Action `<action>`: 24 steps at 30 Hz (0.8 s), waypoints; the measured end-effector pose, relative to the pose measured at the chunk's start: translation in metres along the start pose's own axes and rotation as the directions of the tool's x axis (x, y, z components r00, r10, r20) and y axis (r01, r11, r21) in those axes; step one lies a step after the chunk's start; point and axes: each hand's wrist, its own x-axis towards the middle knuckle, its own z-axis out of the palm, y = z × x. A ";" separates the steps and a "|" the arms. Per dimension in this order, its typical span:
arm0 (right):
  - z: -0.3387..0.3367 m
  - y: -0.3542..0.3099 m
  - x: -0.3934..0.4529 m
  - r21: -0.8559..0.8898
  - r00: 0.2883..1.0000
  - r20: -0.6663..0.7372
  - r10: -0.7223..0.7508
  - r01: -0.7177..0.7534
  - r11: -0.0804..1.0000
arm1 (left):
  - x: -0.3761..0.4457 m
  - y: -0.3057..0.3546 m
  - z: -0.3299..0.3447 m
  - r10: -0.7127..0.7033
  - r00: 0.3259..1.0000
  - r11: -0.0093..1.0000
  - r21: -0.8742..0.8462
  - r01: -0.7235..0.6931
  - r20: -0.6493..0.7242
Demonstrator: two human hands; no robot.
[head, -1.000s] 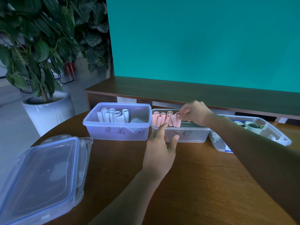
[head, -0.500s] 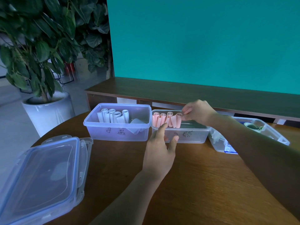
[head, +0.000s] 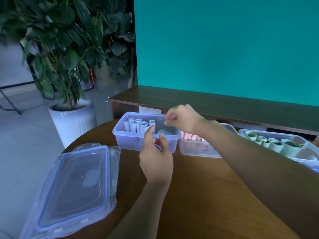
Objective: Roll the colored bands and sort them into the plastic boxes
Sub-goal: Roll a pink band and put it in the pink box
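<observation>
Your left hand [head: 156, 163] hovers w/ fingers loosely spread at the white-roll box [head: 131, 140], far edge of counter [head: 198, 195]; right hand [head: 183, 119] pinches above it, contents can't tell.

A large teal wall [head: 224, 49] fills the upper right part of the view. Under it runs a long low cabinet [head: 207, 104] of dark wood. In front stands the round brown wooden bench [head: 198, 195]. On the left the floor [head: 25, 135] is of pale grey tiles and looks smooth. A big plant with dark green leaves [head: 60, 40] grows from a white round pot [head: 72, 121] standing on the floor. Behind it thin black metal legs [head: 10, 104] are visible. The light is dim and bluish.
</observation>
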 end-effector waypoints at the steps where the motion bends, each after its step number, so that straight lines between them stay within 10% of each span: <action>1: 0.006 -0.005 0.007 -0.047 1.000 0.028 0.006 -0.005 0.999 | 0.001 -0.002 -0.002 -0.018 1.000 1.000 -0.010 0.018 -0.023; 7: 0.034 -0.011 0.033 -0.420 0.954 0.253 0.160 -0.040 0.906 | 0.002 -0.006 -0.004 -0.067 0.998 0.998 -0.005 0.067 -0.016; 24: 0.042 -0.018 0.040 -0.322 0.904 0.294 0.310 -0.211 0.923 | 0.001 -0.005 -0.003 -0.076 0.997 0.997 0.005 0.076 0.012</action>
